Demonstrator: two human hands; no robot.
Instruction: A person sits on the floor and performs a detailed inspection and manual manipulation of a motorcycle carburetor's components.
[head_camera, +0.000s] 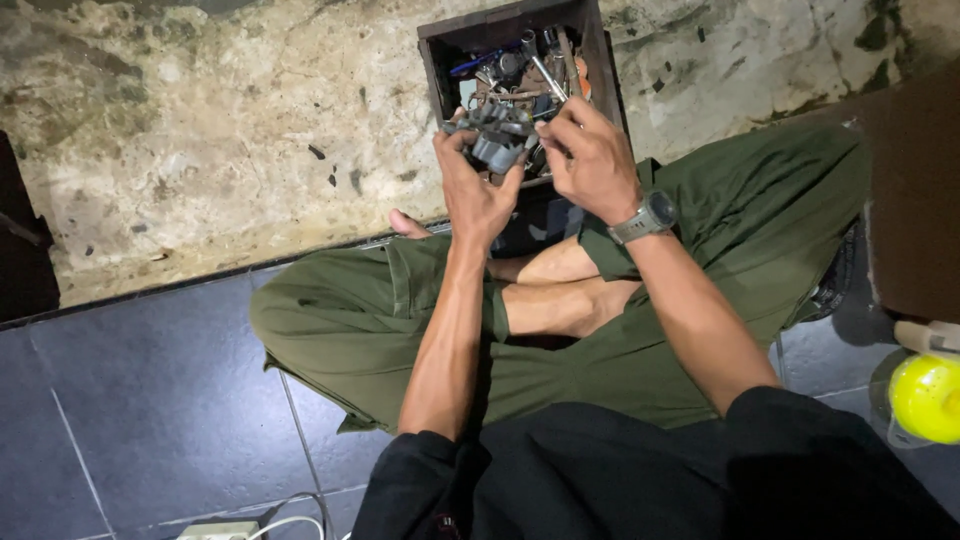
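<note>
both hands are up over the toolbox (600, 60): left hand (475, 190) is closed around a grey metal part (497, 135), right hand (590, 155) pinches a slim steel tool (545, 70) at it. the part looks heavy, rigid and knobbly, possibly greasy; best gripped round its thick body, as now.

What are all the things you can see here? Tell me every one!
Metal part: one, grey, held over the box.
Tool: one, silver, in the right fingers.
Box: one, dark brown, on the rough floor, full of metal tools.
Round thing: one, yellow, right edge.
Plug block: one, white, bottom edge on dark tiles.
Watch: one, grey, right wrist.
Trousers: green, crossed legs.
Left hand: holds the metal part.
Right hand: holds the tool.
</note>
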